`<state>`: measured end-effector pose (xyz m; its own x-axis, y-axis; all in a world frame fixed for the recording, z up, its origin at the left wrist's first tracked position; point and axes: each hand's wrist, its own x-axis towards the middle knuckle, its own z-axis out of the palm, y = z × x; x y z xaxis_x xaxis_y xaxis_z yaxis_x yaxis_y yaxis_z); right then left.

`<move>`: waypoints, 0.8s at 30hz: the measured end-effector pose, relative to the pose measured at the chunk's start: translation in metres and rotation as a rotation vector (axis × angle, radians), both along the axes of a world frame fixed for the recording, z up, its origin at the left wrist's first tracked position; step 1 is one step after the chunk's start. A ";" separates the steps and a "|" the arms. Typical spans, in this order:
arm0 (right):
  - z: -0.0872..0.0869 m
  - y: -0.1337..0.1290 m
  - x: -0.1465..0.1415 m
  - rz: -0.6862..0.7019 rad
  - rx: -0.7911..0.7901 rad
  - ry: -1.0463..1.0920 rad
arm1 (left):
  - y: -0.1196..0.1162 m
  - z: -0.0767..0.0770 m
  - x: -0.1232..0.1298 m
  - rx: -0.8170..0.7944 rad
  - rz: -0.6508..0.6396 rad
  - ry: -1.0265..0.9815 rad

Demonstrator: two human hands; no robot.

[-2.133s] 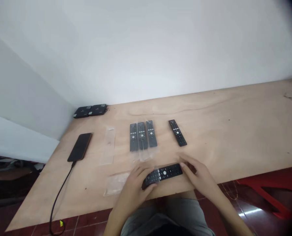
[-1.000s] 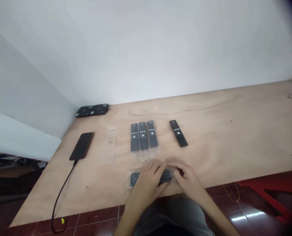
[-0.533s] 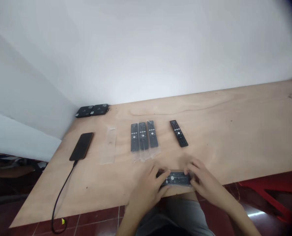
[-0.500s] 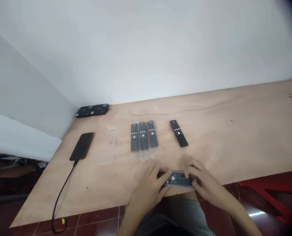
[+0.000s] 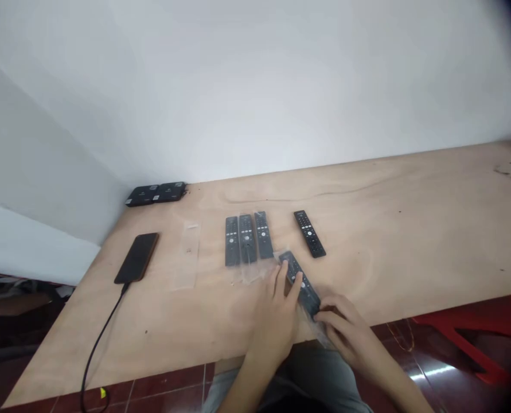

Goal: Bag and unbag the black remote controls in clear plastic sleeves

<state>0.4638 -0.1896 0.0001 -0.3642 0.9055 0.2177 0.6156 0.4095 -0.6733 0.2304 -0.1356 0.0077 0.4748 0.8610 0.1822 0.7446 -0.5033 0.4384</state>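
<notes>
A dark remote control (image 5: 308, 296) in a clear plastic sleeve lies slanted near the table's front edge. My left hand (image 5: 274, 315) grips its left side, fingertips on its face and edge. At its lower end, the fingers of my right hand (image 5: 347, 330) pinch the remote and its sleeve, whose loose end hangs toward me. Just beyond lie three sleeved remotes side by side: a left one (image 5: 231, 246), a middle one (image 5: 247, 244) and a right one (image 5: 264, 241). An unwrapped black remote (image 5: 310, 234) rests apart to their right.
On the wooden table (image 5: 410, 229), a flat clear sleeve (image 5: 187, 258) lies left of the remotes. Farther left is a phone (image 5: 136, 258) with a black cable (image 5: 102, 332) over the edge. Two black boxes (image 5: 155, 194) sit by the wall. A red stool (image 5: 474, 338) stands at right.
The held remote has turned from lying sideways to a slant, its upper end now pointing away from me. My left hand has moved up along it; my right hand has moved slightly lower.
</notes>
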 end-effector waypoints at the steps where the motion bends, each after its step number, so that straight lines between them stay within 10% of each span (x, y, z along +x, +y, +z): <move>1: -0.004 0.001 -0.007 -0.007 0.055 -0.011 | 0.002 0.001 0.001 -0.021 0.031 0.000; 10: -0.009 0.024 -0.043 -0.122 0.176 -0.067 | 0.007 0.003 -0.016 0.067 -0.029 -0.213; 24: -0.004 0.087 -0.054 -0.135 0.234 -0.202 | -0.005 0.004 -0.091 0.248 0.223 -0.319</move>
<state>0.4097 -0.1031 -0.0039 -0.3015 0.8826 0.3607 0.7860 0.4442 -0.4300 0.1395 -0.1403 0.0120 0.1692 0.8477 0.5027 0.6941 -0.4646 0.5498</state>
